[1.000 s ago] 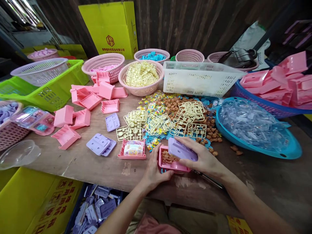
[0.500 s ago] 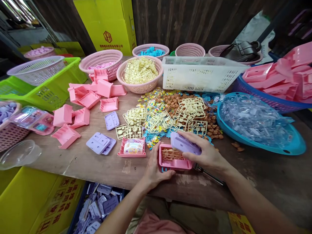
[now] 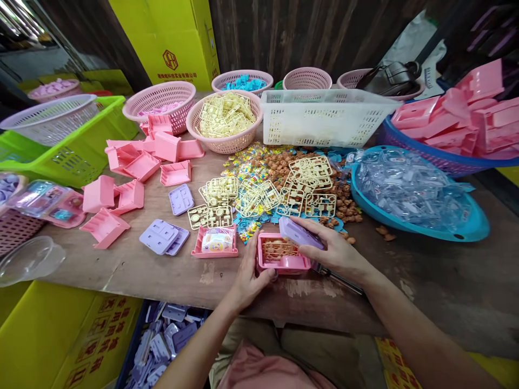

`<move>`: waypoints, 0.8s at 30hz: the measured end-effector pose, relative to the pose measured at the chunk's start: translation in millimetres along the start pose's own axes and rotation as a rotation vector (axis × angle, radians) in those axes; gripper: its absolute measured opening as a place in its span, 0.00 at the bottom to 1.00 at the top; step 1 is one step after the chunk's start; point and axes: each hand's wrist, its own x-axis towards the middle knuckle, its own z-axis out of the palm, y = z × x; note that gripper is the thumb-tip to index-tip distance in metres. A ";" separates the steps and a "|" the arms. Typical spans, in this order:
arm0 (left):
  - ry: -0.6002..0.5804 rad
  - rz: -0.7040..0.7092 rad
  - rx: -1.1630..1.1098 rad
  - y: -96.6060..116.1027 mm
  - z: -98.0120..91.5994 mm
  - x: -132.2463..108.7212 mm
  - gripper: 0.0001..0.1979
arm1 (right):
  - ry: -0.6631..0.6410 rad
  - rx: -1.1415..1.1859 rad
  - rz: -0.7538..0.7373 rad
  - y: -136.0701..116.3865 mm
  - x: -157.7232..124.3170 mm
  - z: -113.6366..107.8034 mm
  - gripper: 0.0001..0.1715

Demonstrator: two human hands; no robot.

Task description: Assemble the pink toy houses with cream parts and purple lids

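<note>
So, L to R on the desk (image 3: pixel 170 275): purple plates (image 3: pixel 160 236), overlapping; pink tray (image 3: pixel 214 254) w/ wrapped roll (image 3: pixel 218 240). Next L hand (image 3: pixel 247 273), grip closed round L side of pink box (image 3: pixel 290 265), brown sprue (image 3: pixel 279 249) inside. Purple lid (image 3: pixel 299 234), tilted over box's R end, pinched in grip of R hand (image 3: pixel 336 251). Far R, blue basin (image 3: pixel 480 228) w/ clear bags (image 3: pixel 409 183).

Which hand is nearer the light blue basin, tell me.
Right: the right hand is left of the light blue basin, toward the person; the left hand is farther left, against the pink box.
</note>
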 end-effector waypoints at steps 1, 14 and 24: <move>-0.003 0.001 -0.018 0.4 -0.4 -0.4 0.37 | 0.010 0.018 0.003 -0.9 -0.3 -0.1 0.40; -0.011 0.010 -0.101 -4.9 0.6 -1.0 0.37 | -0.004 0.179 0.024 3.7 7.5 2.6 0.39; -0.009 0.019 -0.078 -0.9 0.5 -0.2 0.35 | -0.051 -0.221 -0.244 -11.1 6.7 15.3 0.37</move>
